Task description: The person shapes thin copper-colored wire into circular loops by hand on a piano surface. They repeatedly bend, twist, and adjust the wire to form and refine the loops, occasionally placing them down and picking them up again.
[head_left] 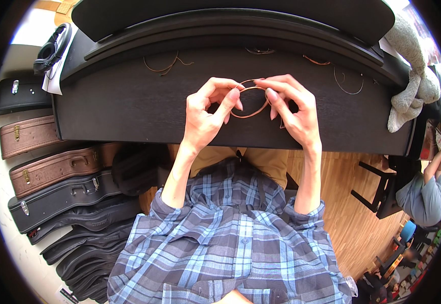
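A copper-coloured guitar string (pixel 251 116), wound into a small ring, is held up over a black wooden top. My left hand (pixel 204 114) pinches the ring's left side between thumb and fingers. On the opposite side, my right hand (pixel 297 111) grips it the same way, and a thin loose end dangles below those fingers. Beyond my hands lie a loosely curled copper string (pixel 166 69), a small bundle of thin wire (pixel 258 51) and a short copper coil (pixel 316 61). A thin silvery string (pixel 350 93) curves on the top to the right of my right hand.
A raised black ledge (pixel 230 30) runs along the back. Grey plush toy (pixel 405 96) limbs hang over the right end; headphones (pixel 53 48) rest at the left. Instrument cases (pixel 53 167) line the floor at left. Another person (pixel 426 197) is at far right, near a black stool (pixel 382 187).
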`<state>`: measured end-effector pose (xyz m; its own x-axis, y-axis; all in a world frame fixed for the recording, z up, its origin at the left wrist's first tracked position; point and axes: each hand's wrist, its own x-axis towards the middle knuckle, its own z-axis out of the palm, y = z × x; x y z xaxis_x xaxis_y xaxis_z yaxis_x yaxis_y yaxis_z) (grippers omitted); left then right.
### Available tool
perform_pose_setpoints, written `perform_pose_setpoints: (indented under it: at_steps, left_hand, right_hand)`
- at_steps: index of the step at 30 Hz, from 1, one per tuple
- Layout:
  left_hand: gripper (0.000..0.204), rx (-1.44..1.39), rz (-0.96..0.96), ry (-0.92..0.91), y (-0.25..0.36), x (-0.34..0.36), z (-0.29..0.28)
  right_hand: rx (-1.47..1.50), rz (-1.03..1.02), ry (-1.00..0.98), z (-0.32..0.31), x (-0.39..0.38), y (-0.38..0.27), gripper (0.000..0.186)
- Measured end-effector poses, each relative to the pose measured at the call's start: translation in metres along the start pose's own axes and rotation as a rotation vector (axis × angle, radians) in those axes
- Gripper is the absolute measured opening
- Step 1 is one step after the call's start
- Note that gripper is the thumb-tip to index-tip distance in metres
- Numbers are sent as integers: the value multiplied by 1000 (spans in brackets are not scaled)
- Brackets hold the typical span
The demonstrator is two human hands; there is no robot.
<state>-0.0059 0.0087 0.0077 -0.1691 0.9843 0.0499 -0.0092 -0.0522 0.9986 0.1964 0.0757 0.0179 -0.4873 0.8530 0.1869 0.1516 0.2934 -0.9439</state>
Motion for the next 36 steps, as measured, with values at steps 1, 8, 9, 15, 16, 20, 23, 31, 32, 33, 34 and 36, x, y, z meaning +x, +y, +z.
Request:
perform_pose_setpoints:
  at_steps: [1,8,9,15,16,20,23,31,32,33,34,36]
  left_hand:
    - [18,22,11,-9,1,0,1]
    - [32,100,33,-92,4,2,0]
    - [33,104,41,-113,4,2,0]
    - [27,-159,-15,-17,0,1,-5]
    - [26,-181,3,-12,-1,1,-6]
    - [25,-215,48,11,-5,2,-7]
    - [25,-247,67,15,-7,3,-8]
    - [30,-228,149,21,-10,3,-10]
    - [30,-230,163,21,-11,4,-10]
    - [30,-232,177,22,-11,4,-10]
    - [30,-233,191,22,-12,5,-10]
    - [30,-341,158,6,-12,4,-10]
  right_hand:
    - [-18,-33,0,-2,1,1,22]
    - [270,-54,246,1,1,8,24]
    - [259,-56,230,1,0,9,23]
    - [98,-80,194,-2,-1,10,37]
    - [81,-119,205,-1,0,11,42]
    - [-37,-252,266,0,3,17,58]
    - [109,-150,241,2,1,16,65]
    - [142,-82,273,1,-1,9,64]
    - [113,-112,275,2,1,10,64]
    - [84,-141,278,2,2,10,63]
    - [94,-129,286,3,2,10,62]
    - [115,-107,300,6,0,10,61]
